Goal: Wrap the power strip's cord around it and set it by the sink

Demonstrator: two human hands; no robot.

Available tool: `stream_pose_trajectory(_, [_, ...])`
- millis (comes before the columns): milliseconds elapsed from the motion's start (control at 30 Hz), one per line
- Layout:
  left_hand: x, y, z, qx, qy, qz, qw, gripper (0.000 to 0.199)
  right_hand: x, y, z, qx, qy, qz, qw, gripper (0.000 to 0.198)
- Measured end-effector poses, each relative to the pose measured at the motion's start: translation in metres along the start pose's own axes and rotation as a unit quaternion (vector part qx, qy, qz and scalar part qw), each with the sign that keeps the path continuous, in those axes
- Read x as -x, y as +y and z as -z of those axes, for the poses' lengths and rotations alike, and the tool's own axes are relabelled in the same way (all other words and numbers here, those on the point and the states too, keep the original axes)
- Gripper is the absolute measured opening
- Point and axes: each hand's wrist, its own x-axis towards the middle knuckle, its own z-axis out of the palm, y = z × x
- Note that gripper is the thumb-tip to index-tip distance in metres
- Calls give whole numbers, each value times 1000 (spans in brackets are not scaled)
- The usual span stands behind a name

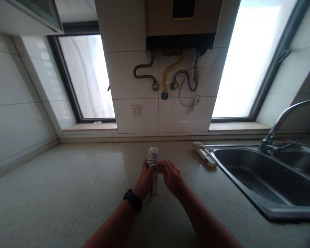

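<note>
A: Entry, worktop first. What carries everything?

B: A pale speckled stone counter (67,193), glossy — window light reflects off it near the back edge. White tiled wall (15,113) on the left, tiled pier straight ahead with a socket (135,110) low on it.

A: Above the socket?

B: A wall-mounted water heater (182,20), with grey flexible hoses and one yellow hose (170,74) dropping to wall fittings. A tall window (89,77) either side of the pier, both washed out bright.

A: The hands?

B: Both meet mid-counter, nearer the back edge than the front. The left hand (144,181), black watch (133,199) on its wrist, is wrapped around a white power strip (153,162) with its cord wound around it. The right hand (172,175) is closed on the same bundle from the other side, fingers pinching at the coil. The strip's lower end rests on the counter.

A: Right side?

B: A stainless sink (260,179) set into the counter's right end, curved tap (281,120) behind it. A second white power strip (204,154) lies just beside the sink's back-left corner — well apart from the hands.
</note>
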Motion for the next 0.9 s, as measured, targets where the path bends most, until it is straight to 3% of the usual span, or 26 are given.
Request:
stream_pose_trajectory(167, [-1, -5, 2, 21, -32, -6, 999, 54, 0, 3, 0, -35, 18, -79, 996, 13])
stream_pose_trajectory(333, [3, -1, -5, 68, -59, 36, 995, 64, 4, 12, -3, -155, 5, -159, 975, 14])
stream_pose_trajectory(400, [4, 1, -6, 44, -45, 39, 997, 61, 5, 11, -3, -135, 28, -153, 979, 14])
stream_pose_trajectory(533, [3, -2, -3, 14, -15, 39, 999, 57, 4, -1, -1, 17, 82, -91, 992, 8])
stream_pose_trajectory(633, [1, -5, 0, 42, -7, 38, 998, 59, 3, -9, 2, 39, 6, -71, 997, 8])
stream_pose_trajectory(700, [0, -6, 2, 57, 2, 41, 998, 60, 4, -9, 3, 42, -35, -67, 996, 22])
stream_pose_trajectory(767, [0, -6, 3, 62, 14, 47, 997, 62, 4, -7, 2, 53, -46, -69, 995, 34])
stream_pose_trajectory(900, [0, -5, 2, 72, 15, 48, 996, 66, 3, -3, 1, 43, -35, -48, 997, 29])
